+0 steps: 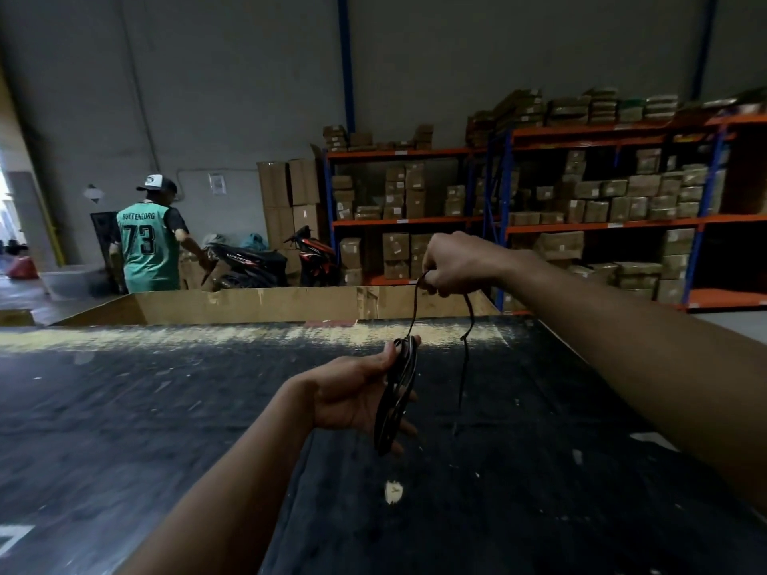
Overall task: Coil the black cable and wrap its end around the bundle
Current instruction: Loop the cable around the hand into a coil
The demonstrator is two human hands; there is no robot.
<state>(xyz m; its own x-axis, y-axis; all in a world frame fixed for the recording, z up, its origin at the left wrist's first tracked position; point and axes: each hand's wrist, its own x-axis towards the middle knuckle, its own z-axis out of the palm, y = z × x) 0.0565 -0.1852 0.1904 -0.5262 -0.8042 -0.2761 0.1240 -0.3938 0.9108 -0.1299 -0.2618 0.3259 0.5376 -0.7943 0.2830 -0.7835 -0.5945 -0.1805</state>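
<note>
Gripping a flattened bundle [394,398] of coiled black cable [467,359], the left hand [352,394] hovers low over the dark, scuffed table [124,408], thumb on top and fingers curled beneath the loops. From the bundle's upper end one strand rises to the right hand [454,263], which is raised higher and farther out, closed in a pinch on the cable; the free tail drops from that hand and hangs straight down beside the bundle, not touching it. Bare tabletop spreads wide to the left and ahead of both hands, its far edge worn pale. Just beyond that edge stands a large open cardboard box [269,302], its rim level with the table. Farther off, a person in a green jersey [145,246] reading "73", under lettering too blurred to be sure of, stands beside two parked scooters [269,259]. Orange-and-blue shelving racks [581,219] filled with wrapped parcels line the right wall; their labels cannot be read.
</note>
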